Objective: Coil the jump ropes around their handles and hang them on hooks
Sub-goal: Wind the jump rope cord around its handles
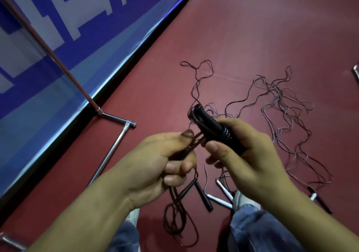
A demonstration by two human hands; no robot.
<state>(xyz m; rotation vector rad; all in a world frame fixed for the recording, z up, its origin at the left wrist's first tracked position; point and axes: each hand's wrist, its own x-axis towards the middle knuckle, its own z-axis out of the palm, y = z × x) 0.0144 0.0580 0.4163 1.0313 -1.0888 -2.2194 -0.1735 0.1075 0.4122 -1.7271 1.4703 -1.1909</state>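
Observation:
My right hand (250,158) grips a pair of black jump-rope handles (209,125) held together, with a few turns of dark rope wound round them near my fingers. My left hand (159,162) pinches the loose dark rope (191,148) between thumb and fingers just left of the handles. That rope hangs down from my left hand in loops (174,220) over the floor. Other jump ropes lie tangled on the red floor (279,100), with black handles (202,195) and white handles (219,200) below my hands.
A chrome rack stands at the left, its slanted pole (50,53) meeting a base bar (114,149) on the floor. A blue and white banner wall (58,28) runs along the left. My jeans-clad knees (256,228) are at the bottom. Open red floor (272,28) lies beyond the ropes.

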